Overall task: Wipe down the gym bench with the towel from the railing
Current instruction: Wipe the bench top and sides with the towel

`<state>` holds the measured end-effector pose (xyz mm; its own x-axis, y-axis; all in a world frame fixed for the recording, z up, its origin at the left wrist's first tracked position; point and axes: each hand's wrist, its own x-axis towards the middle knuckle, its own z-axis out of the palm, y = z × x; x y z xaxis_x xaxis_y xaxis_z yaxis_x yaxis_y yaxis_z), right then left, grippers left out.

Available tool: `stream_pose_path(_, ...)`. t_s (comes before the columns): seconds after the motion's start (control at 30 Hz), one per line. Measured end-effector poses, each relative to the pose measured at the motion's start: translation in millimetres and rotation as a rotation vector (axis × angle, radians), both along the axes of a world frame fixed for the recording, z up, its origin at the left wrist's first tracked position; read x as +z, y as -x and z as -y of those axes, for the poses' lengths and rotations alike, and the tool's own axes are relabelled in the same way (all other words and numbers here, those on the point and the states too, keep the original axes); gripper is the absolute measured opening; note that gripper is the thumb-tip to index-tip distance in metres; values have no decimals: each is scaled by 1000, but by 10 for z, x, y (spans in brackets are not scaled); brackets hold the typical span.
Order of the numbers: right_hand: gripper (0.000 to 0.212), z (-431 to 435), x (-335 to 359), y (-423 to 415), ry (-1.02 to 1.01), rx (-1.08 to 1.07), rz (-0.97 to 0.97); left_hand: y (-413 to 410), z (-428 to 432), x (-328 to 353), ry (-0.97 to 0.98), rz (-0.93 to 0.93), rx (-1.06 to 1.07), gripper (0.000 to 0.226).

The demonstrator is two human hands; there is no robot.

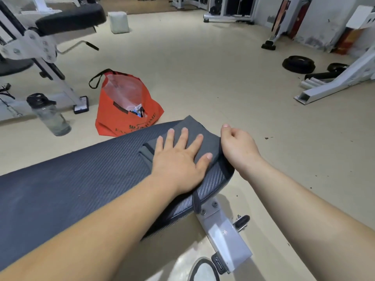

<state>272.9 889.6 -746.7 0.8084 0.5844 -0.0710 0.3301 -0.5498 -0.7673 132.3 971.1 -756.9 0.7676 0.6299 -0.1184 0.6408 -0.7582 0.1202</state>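
A dark blue padded gym bench (71,179) runs from the lower left to the middle of the view. A folded grey towel (191,124) lies on its far end. My left hand (180,159) presses flat on the towel with the fingers spread. My right hand (237,147) sits at the towel's right edge at the end of the bench, fingers curled around the towel's edge; the grip itself is partly hidden. A strip of the towel hangs down over the near side of the pad.
An orange bag (125,110) stands on the floor beyond the bench, with a clear water bottle (49,115) to its left. A white machine with a black pad (67,21) stands at far left. Weight plates (298,63) and white frame parts (334,84) lie at right.
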Motion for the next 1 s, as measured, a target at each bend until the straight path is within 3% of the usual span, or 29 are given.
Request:
stream_pose_path(0.1,51,-56,2,41,40,29,31,315,278,30,-13,37,-194,71)
stream_pose_path(0.2,51,-87,25,74,68,55,75,486,-51,84,-39,-1,-303,73)
stream_pose_path(0.37,46,-89,38,151,73,103,113,315,-906,67,-7,-123,92,72)
stream_pose_path(0.47,37,-139,13,157,92,128,133,342,-688,-14,-15,-74,146,72)
stream_pose_path(0.6,38,-262,4,239,111,162,210,785,105,19,-40,21,-111,70)
stream_pose_path(0.7,37,-320,33,351,92,224,247,1132,104,57,-10,7,-295,69)
stream_pose_path(0.77,35,-339,66,421,82,266,274,1208,-268,53,-1,-9,-227,73)
stream_pose_path(0.9,30,-368,119,559,101,355,304,1282,-717,23,0,-47,167,73)
stream_pose_path(1.0,29,-468,158,678,70,409,335,1414,-211,-10,-27,-18,135,70)
